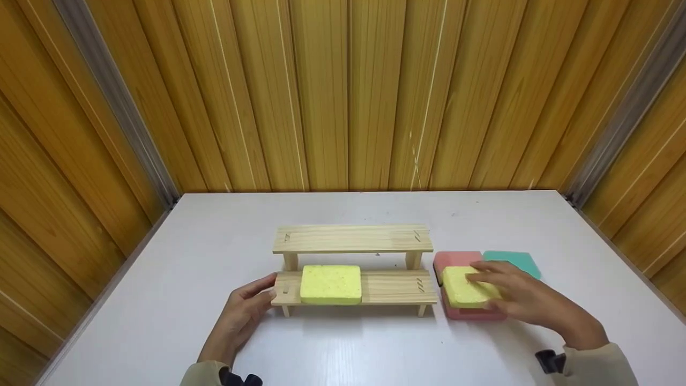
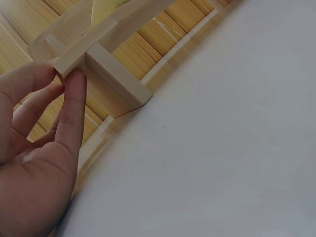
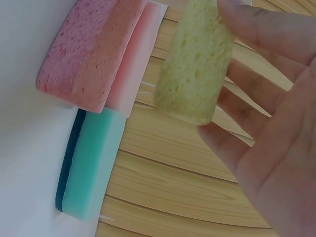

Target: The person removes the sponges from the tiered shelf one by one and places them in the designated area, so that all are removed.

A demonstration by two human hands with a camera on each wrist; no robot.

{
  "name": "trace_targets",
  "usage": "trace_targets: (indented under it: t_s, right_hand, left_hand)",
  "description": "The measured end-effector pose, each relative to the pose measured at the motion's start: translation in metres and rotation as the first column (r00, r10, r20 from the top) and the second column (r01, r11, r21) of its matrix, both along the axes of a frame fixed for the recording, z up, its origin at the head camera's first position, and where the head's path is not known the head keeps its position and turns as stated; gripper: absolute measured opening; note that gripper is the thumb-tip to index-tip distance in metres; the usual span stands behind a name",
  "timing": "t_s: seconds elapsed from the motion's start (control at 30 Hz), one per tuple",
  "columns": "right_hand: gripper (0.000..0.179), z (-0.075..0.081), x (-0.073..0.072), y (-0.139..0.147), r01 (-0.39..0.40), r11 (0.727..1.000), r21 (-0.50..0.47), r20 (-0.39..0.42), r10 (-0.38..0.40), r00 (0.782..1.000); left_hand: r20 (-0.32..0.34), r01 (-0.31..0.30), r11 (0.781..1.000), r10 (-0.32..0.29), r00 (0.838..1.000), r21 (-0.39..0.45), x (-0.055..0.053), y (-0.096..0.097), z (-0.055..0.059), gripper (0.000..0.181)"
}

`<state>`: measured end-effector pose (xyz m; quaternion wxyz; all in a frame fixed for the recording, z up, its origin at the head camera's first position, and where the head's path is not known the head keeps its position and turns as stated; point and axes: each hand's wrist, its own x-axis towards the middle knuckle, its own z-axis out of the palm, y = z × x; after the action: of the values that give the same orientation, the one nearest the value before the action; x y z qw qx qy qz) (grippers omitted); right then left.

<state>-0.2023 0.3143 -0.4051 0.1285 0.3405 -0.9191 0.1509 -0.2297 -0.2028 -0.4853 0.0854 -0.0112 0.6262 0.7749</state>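
Note:
A two-step wooden rack [image 1: 388,289] stands on the white table, with a yellow sponge [image 1: 330,283] lying flat on the left half of its lower step. My left hand [image 1: 239,316] pinches the left end of that step between thumb and fingers, as the left wrist view shows at the board's end [image 2: 84,52]. In my right hand [image 1: 528,297] is a second yellow sponge [image 3: 192,64], gripped by the thumb and fingertips. It is raised over a pink sponge [image 3: 89,54] to the right of the rack.
Behind the held sponge lie another pink sponge [image 1: 455,258] and a teal sponge [image 1: 517,261] with a dark scouring layer. The rack's upper step [image 1: 351,238] bears nothing. Wood-patterned walls [image 1: 321,96] border the white table [image 1: 343,348] at the back and sides.

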Motion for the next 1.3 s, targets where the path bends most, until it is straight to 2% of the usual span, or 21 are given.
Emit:
trace_targets:
  t_s: [0.13,0.3,0.37,0.53,0.67,0.83,0.93,1.0,1.23,1.3]
  right_hand:
    - [0.051,0.003,0.0,0.003,0.028,0.999,0.017,0.071,-0.029,0.997]
    - [0.05,0.009,0.001,0.006,0.075,0.997,0.029,0.231,-0.08,0.97]
    - [0.05,0.01,0.001,0.007,0.087,0.996,0.034,0.259,-0.093,0.962]
    - [0.05,0.006,-0.001,0.012,0.08,0.996,0.045,0.222,-0.088,0.971]
    - [0.051,0.003,-0.002,0.017,0.092,0.995,0.043,0.231,-0.099,0.968]
    - [0.052,-0.002,-0.002,0.026,0.064,0.997,0.034,0.133,-0.068,0.989]
    - [0.053,-0.004,-0.003,0.03,0.054,0.998,0.036,0.099,-0.057,0.993]
    - [0.052,-0.005,-0.003,0.033,0.053,0.998,0.038,0.1,-0.057,0.993]
    - [0.052,-0.003,-0.001,0.033,0.105,0.991,0.077,0.186,-0.118,0.976]
    - [0.053,-0.004,-0.001,0.036,0.106,0.991,0.081,0.17,-0.118,0.978]
  left_hand:
    - [0.006,-0.007,1.0,0.007,1.0,-0.002,0.0,0.0,0.0,0.057]
    - [0.011,-0.015,1.0,0.015,1.0,0.005,0.0,0.0,0.0,0.057]
    - [0.007,-0.015,1.0,0.015,1.0,0.005,0.0,0.0,0.0,0.056]
    - [0.004,-0.01,1.0,0.01,1.0,-0.009,0.0,0.001,0.001,0.057]
    - [0.012,-0.016,1.0,0.016,1.0,-0.012,0.0,0.001,0.0,0.057]
    - [0.008,-0.006,1.0,0.006,1.0,-0.016,0.0,0.0,0.0,0.057]
    - [0.001,-0.003,1.0,0.003,1.0,-0.016,0.0,0.0,0.0,0.057]
    - [0.0,-0.005,1.0,0.005,1.0,-0.017,0.0,0.0,0.0,0.057]
    - [0.0,-0.006,1.0,0.006,1.0,-0.014,-0.001,0.0,-0.001,0.057]
    - [0.004,-0.006,1.0,0.006,1.0,-0.011,-0.001,0.0,-0.001,0.057]
